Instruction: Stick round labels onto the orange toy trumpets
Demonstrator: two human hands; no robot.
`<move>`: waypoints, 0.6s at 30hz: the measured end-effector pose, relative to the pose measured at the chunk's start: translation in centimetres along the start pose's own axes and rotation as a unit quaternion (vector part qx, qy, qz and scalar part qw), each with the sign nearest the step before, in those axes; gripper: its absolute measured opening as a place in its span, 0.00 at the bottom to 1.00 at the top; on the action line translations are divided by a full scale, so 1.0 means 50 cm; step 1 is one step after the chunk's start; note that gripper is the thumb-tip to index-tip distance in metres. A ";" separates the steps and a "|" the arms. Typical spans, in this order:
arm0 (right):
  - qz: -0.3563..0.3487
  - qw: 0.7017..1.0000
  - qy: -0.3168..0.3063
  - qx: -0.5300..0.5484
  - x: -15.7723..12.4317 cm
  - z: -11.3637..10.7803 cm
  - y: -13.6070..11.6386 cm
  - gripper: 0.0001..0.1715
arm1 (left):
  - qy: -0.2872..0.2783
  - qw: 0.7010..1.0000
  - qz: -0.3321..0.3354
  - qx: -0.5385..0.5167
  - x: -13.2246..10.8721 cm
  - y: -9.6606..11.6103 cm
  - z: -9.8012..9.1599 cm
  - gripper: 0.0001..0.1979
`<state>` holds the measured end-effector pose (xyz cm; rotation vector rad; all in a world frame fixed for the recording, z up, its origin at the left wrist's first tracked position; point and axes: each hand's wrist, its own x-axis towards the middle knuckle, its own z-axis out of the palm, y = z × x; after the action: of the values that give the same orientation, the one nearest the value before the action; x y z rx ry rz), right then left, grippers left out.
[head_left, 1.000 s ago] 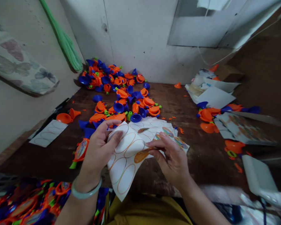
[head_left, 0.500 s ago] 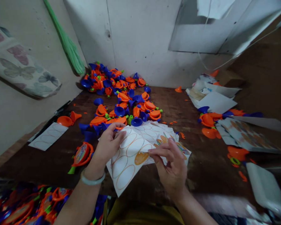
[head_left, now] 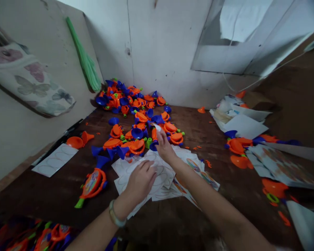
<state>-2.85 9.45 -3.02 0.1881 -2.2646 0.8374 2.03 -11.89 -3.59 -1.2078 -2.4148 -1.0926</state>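
Note:
My left hand (head_left: 141, 180) lies palm down with its fingers spread on a stack of white sticker sheets (head_left: 162, 174) with oval outlines, on the dark wooden table (head_left: 211, 195). My right hand (head_left: 164, 146) reaches forward over the sheets to the near edge of a heap of orange and blue plastic toy trumpets (head_left: 136, 115). A small pale sticker (head_left: 158, 127) is pinched at its fingertips. A finished trumpet with a colourful sticker (head_left: 92, 183) lies just left of my left hand.
Another outlined sheet (head_left: 54, 160) and an orange funnel (head_left: 77, 141) lie at the table's left. More trumpet parts (head_left: 238, 146) and paper sheets (head_left: 274, 164) sit at the right. White walls close the back; a green bundle (head_left: 87, 64) hangs at the left.
Both hands held up one sheet and the right peeled a sticker from it. The sheet now lies on the stack under my left hand, and my right hand has reached forward to the toys.

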 end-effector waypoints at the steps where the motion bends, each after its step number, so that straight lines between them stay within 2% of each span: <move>1: -0.001 1.000 0.003 0.005 0.016 0.010 0.000 0.37 | 0.010 1.000 0.004 0.004 -0.010 0.005 -0.004 0.12; 3: 0.001 1.000 0.025 0.016 0.035 0.003 -0.018 0.39 | 0.046 0.999 -0.007 0.014 -0.016 0.005 -0.018 0.17; 5: 0.001 0.998 0.061 0.026 0.035 -0.034 -0.061 0.47 | 0.092 0.995 -0.034 0.020 -0.010 -0.003 -0.032 0.23; 7: -0.002 0.992 0.113 0.048 0.014 -0.083 -0.127 0.55 | 0.125 0.990 -0.062 0.017 0.001 -0.008 -0.039 0.30; 8: -0.006 0.984 0.159 0.086 -0.003 -0.105 -0.166 0.59 | 0.139 0.988 -0.070 0.009 0.005 -0.007 -0.039 0.34; 10: 0.011 0.961 0.233 0.149 -0.049 -0.135 -0.249 0.62 | 0.190 0.980 -0.063 -0.022 0.007 0.007 -0.031 0.39; 11: 0.032 0.953 0.243 0.177 -0.076 -0.140 -0.288 0.61 | 0.225 0.972 -0.048 -0.040 0.005 0.018 -0.024 0.39; 13: 0.081 0.945 0.212 0.237 -0.133 -0.139 -0.349 0.61 | 0.298 0.952 -0.018 -0.064 -0.001 0.040 -0.012 0.35; 14: 0.084 0.942 0.190 0.264 -0.161 -0.137 -0.369 0.60 | 0.319 0.944 -0.006 -0.085 -0.005 0.050 -0.010 0.32; 16: 0.070 0.947 0.146 0.278 -0.205 -0.138 -0.388 0.59 | 0.312 0.938 0.018 -0.152 -0.011 0.061 -0.015 0.28; 18: 0.045 0.964 0.112 0.236 -0.225 -0.156 -0.385 0.62 | 0.275 0.933 0.046 -0.227 -0.014 0.068 -0.031 0.23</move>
<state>16.75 -1.87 3.66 0.1965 -1.8448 1.3693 4.89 -12.13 -1.09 -0.9381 -1.7197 -1.7446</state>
